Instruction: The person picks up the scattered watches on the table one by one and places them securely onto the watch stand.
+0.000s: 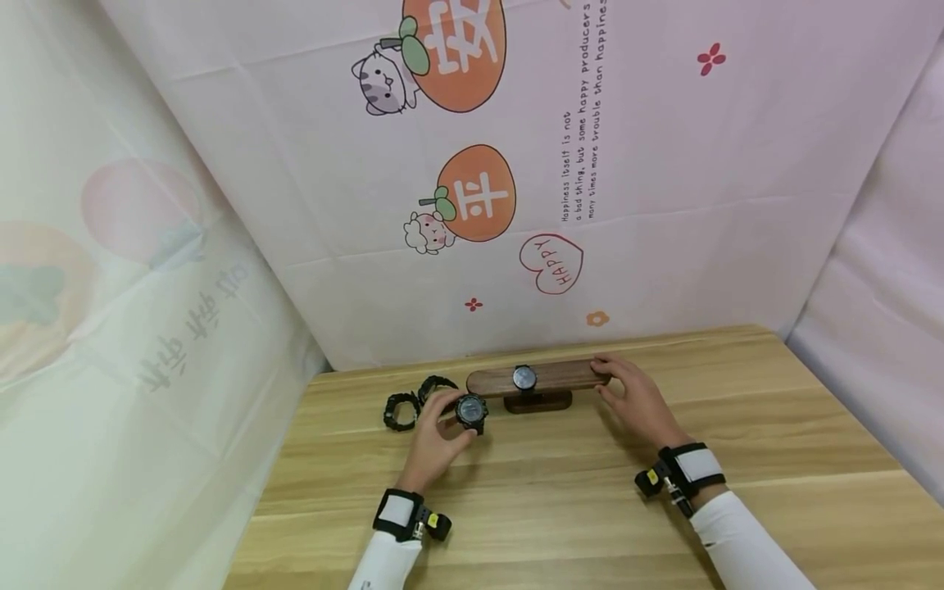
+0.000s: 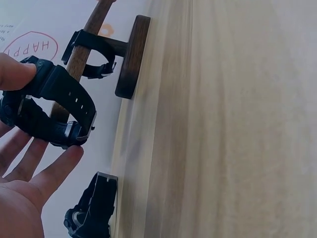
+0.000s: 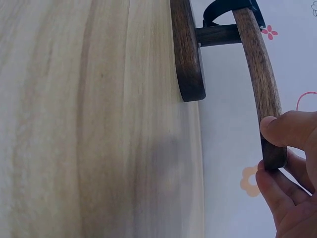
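Observation:
My left hand (image 1: 433,447) grips a black wristwatch (image 1: 471,410) by its case, close to the left end of a dark wooden watch stand (image 1: 564,376). In the left wrist view that watch's buckled strap (image 2: 74,99) forms a loop, and the stand's bar overlaps it. Another watch (image 1: 524,378) sits around the bar near its middle, above the base (image 1: 538,401). At the bar's right end my right hand (image 1: 640,403) pinches the wood between thumb and fingers, as the right wrist view also shows.
Two more black watches, one standing as a loop (image 1: 401,411) and one beside it (image 1: 437,385), are on the wooden table (image 1: 560,508) left of the stand. A printed cloth (image 1: 664,246) hangs behind the table's back edge.

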A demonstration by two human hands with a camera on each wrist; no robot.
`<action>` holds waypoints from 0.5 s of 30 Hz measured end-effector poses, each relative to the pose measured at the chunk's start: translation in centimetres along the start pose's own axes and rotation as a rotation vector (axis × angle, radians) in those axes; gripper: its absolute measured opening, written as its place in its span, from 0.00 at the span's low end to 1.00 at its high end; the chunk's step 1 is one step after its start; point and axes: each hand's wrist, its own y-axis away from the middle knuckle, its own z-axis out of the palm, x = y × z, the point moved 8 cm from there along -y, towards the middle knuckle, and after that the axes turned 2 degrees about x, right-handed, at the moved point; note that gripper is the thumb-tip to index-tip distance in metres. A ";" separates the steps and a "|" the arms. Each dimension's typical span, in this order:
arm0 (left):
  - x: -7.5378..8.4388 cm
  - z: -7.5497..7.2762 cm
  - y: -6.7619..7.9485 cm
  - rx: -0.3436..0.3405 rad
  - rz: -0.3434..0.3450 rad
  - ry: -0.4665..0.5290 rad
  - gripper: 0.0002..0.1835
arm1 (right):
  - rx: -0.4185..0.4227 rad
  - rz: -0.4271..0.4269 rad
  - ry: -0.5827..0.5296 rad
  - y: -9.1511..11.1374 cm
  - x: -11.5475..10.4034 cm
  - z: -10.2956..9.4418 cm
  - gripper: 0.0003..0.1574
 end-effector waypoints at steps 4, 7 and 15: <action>-0.2 -0.2 -0.3 0.005 -0.007 0.008 0.35 | 0.008 -0.006 -0.004 0.0 -0.1 0.0 0.27; -0.3 -0.4 -0.5 0.011 0.002 0.001 0.35 | 0.009 -0.010 -0.005 0.0 -0.1 0.0 0.26; -0.7 -0.7 -1.0 0.015 0.003 -0.038 0.35 | 0.003 -0.011 -0.006 0.0 0.3 0.2 0.26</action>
